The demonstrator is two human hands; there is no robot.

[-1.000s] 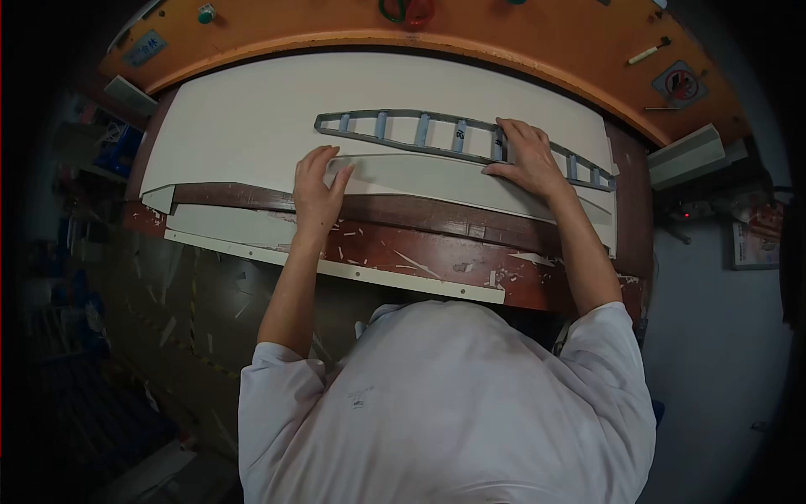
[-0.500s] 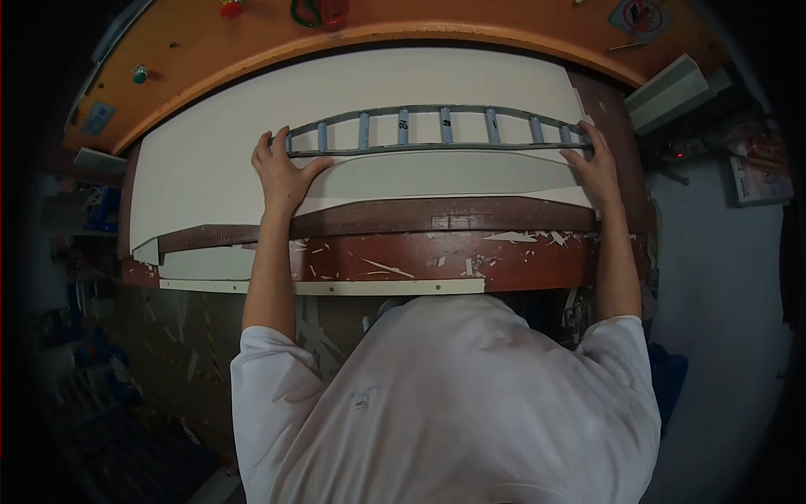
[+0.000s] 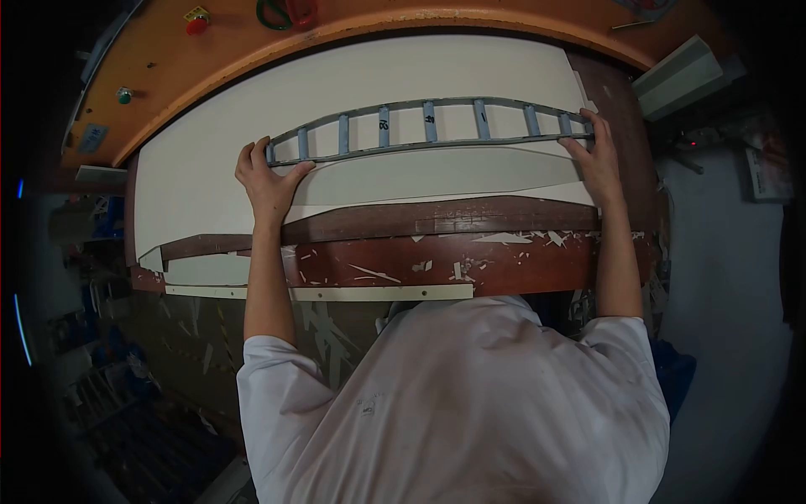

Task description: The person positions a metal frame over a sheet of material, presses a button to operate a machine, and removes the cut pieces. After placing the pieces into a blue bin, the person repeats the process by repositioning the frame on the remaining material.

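Observation:
A long, narrow cutting die (image 3: 431, 122) lies across the white sheet (image 3: 193, 185). Its metal rim bows out along the far side, and several blue-grey crossbars, some with black marks, join its two sides. My left hand (image 3: 270, 189) is closed round the left end, thumb on the near edge and fingers at the far side. At the other end, my right hand (image 3: 599, 164) grips in the same way. Just nearer to me than the die, a long greyish-white area (image 3: 437, 176) with curved edges shows in the sheet.
Behind the sheet runs an orange machine beam (image 3: 353, 44) with a red button (image 3: 196, 25) and a green button (image 3: 124, 95). White scraps litter the reddish-brown board (image 3: 537, 265) in front. A pale strip (image 3: 369, 294) edges the board. An angled metal piece (image 3: 680, 80) stands at the right.
The view has turned and shifted slightly. The die now slants a little more, its left end lower and its right end higher in view. Both hands keep their hold.

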